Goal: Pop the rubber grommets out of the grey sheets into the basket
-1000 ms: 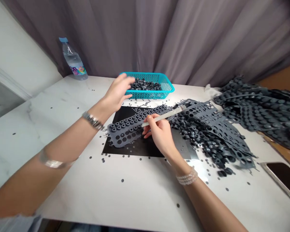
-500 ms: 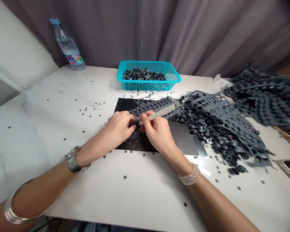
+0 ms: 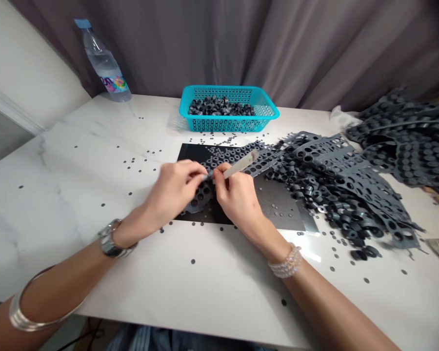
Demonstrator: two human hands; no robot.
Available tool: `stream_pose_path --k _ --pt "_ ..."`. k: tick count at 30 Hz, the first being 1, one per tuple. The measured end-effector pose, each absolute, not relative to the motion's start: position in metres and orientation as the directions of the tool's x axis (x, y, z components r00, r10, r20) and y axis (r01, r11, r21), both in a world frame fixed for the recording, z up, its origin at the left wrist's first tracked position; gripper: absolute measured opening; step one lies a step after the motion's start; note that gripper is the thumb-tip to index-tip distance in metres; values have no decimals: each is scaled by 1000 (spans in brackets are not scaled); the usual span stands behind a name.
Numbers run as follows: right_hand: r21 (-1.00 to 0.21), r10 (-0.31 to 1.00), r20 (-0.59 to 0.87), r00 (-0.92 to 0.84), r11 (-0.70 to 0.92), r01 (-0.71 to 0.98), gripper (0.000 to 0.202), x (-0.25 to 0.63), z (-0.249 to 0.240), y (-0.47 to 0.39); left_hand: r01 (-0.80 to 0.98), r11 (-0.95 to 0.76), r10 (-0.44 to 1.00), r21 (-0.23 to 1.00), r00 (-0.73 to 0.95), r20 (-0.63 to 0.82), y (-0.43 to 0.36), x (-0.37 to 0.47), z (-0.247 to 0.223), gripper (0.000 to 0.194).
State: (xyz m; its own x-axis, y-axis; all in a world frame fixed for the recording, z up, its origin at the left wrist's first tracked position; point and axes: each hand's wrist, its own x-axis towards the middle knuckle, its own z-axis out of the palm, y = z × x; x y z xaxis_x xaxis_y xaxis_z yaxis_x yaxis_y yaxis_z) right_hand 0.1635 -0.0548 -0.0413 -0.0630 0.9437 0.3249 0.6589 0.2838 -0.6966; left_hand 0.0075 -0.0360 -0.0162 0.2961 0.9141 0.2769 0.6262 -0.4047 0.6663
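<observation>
Strip (image 3: 229,158), one: dark grey, ring-studded, its near-left end holed; lying on the black mat (image 3: 220,214) on the bench (image 3: 131,292), beneath and beyond the hands. Handling, by judgement: light, rubbery, bendable, hardly fragile, more grippy than slippery; best hold, the flat near-left margin, clear of the tool. Tool (image 3: 241,165), one: slim, pale-handled, gripped pen-fashion in the right hand (image 3: 238,191), handle slanting toward the far right, working end hidden. Left hand (image 3: 174,187), one: knuckles uppermost, thumb and forefinger brought together just beside the right hand; blurred, so whether anything is held cannot be told. Wrists: both angled inward from the near side.
</observation>
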Motion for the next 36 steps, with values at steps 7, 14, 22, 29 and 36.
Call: stream_pose_path --k 7,14,22,29,36 --pt "-981 986 124 107 105 166 27 174 -40 -46 -177 286 950 942 181 -255 -20 -17 -9 3" --pt "-994 964 -7 267 23 -108 18 185 -29 -40 -399 540 841 741 284 -460 -20 -10 -6 11" --pt "-998 973 17 229 32 -61 23 185 -34 -40 -437 560 828 704 317 -462 -22 -12 -2 12" --pt "-936 981 180 69 149 318 30 190 -43 -40 -439 553 833 708 301 -464 -24 -1 -11 8" --pt "-869 979 203 -11 186 458 31 188 -43 -41 503 -146 970 852 240 24 -31 17 -22 27"
